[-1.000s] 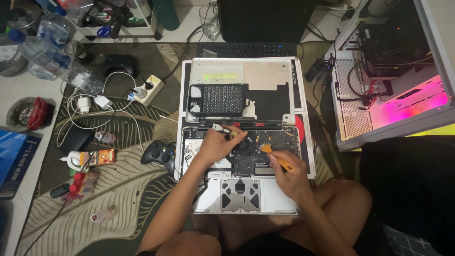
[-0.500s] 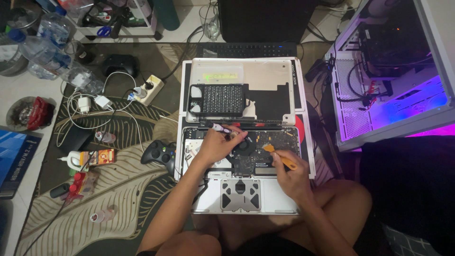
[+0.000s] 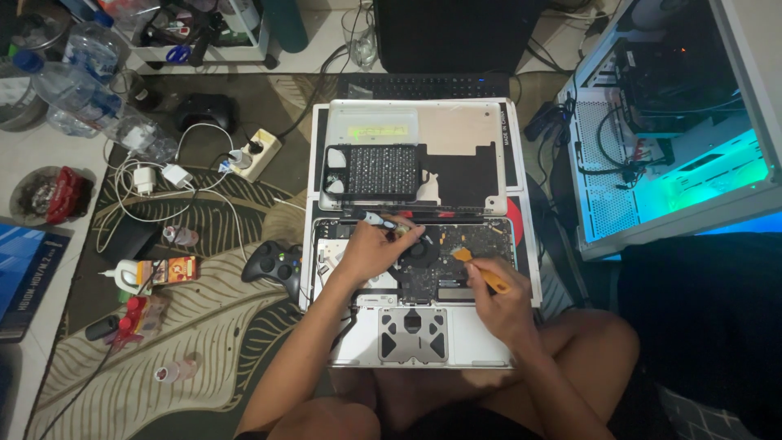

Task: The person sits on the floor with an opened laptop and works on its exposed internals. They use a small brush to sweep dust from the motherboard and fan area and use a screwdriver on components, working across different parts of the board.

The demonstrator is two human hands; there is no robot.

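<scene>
Silver laptop (image 3: pixel 423 342) lies opened, dark circuit board exposed. Left hand (image 3: pixel 371 251) fingers pinch a small tool (image 3: pixel 376 218); right hand (image 3: pixel 498 303) fingers grip an orange pry tool (image 3: pixel 481 270).

An opened laptop (image 3: pixel 423 269) lies under both hands; an orange pry tool (image 3: pixel 482 273) is held in the right hand (image 3: pixel 498 305).

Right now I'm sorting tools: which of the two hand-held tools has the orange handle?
The one in the right hand: a flat orange pry tool. The left hand holds a slim screwdriver with a light, bluish handle.
</scene>
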